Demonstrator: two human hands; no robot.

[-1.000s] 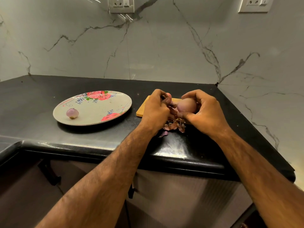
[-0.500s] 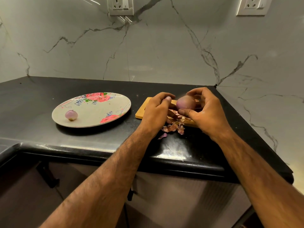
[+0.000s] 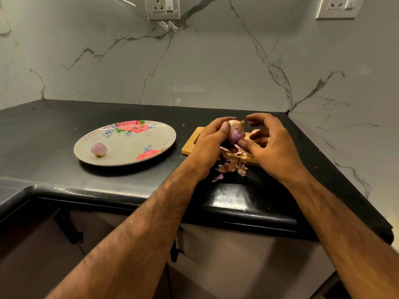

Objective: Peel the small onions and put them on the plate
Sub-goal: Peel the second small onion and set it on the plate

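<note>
Peeling is in hand: the left hand [image 3: 212,143] grips a partly skinned onion [image 3: 236,133] above the cutting board [image 3: 190,147], the right hand [image 3: 272,147] is loose-fingered with only its thumb touching the base, so the next move probably needs a fresh pinch on the remaining skin.

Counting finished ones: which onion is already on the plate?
The small purple onion lying alone near the left rim of the floral plate. The other onion is gripped in the left hand above the cutting board, dry tip still attached.

Cream plate [image 3: 129,156] with pink roses, purple onion [image 3: 98,149], black counter [image 3: 54,117].
</note>
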